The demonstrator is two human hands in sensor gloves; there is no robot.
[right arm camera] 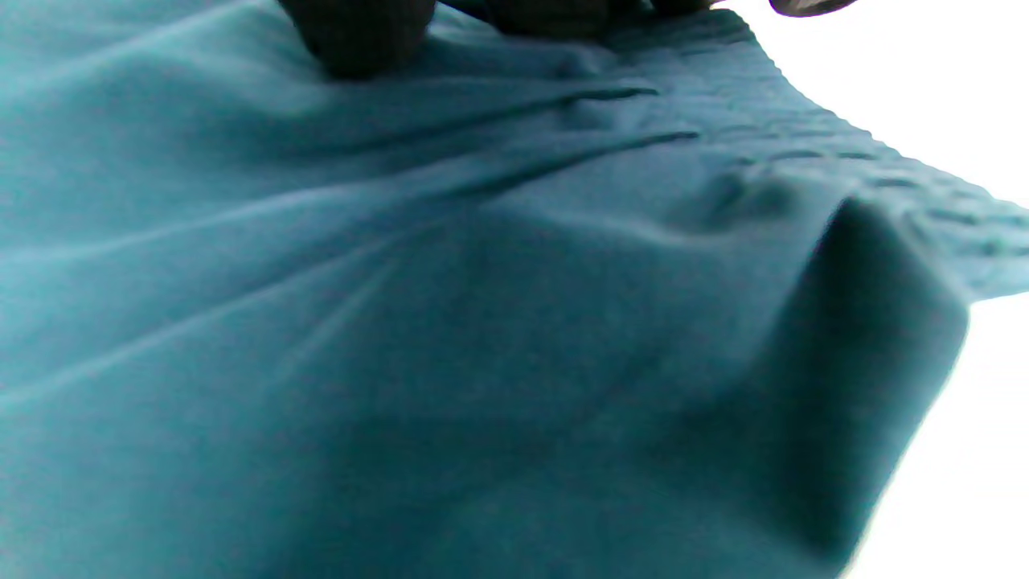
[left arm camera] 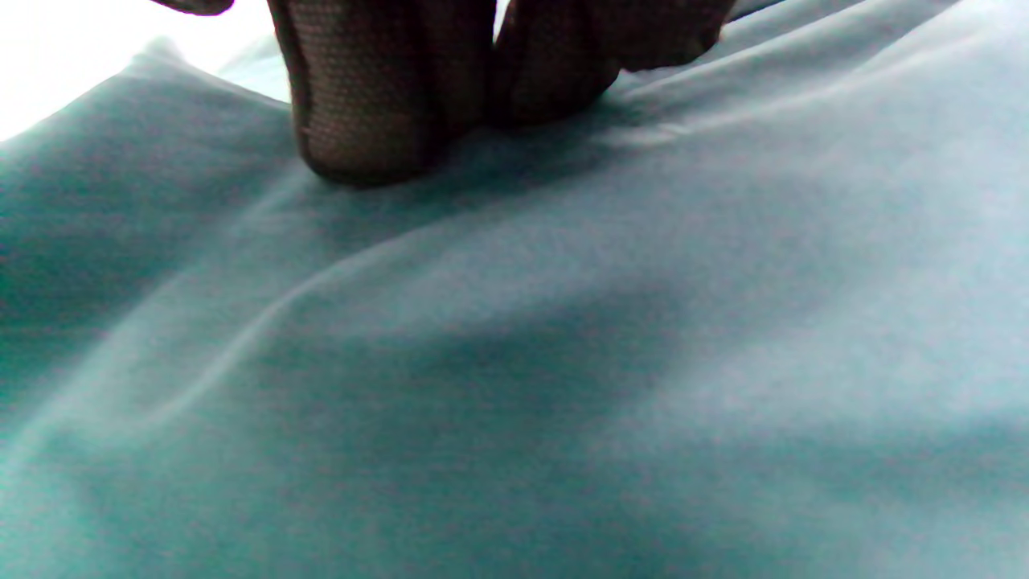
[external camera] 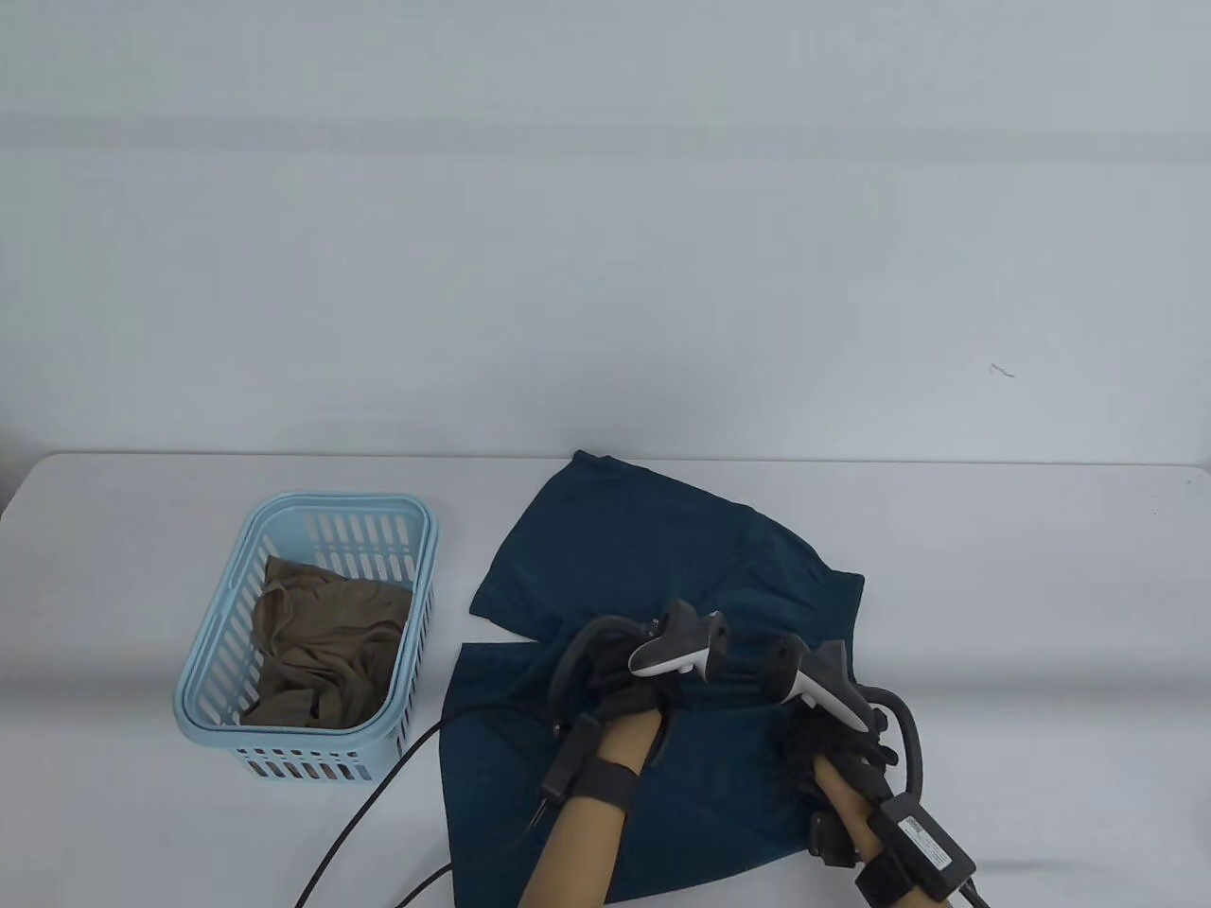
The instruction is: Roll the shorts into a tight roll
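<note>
both grips, left [external camera: 629, 686] and right [external camera: 833, 742], fingers pressing flat on teal shorts [external camera: 653, 558] beneath.

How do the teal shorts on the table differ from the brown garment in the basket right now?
The dark teal fabric shorts lie spread over the white table, while the olive-brown garment sits crumpled inside the light blue slotted plastic basket. Both gloved hands, left hand and right hand, rest on the shorts; neither touches the brown garment. The shorts cover far more area. Neither is rolled.
</note>
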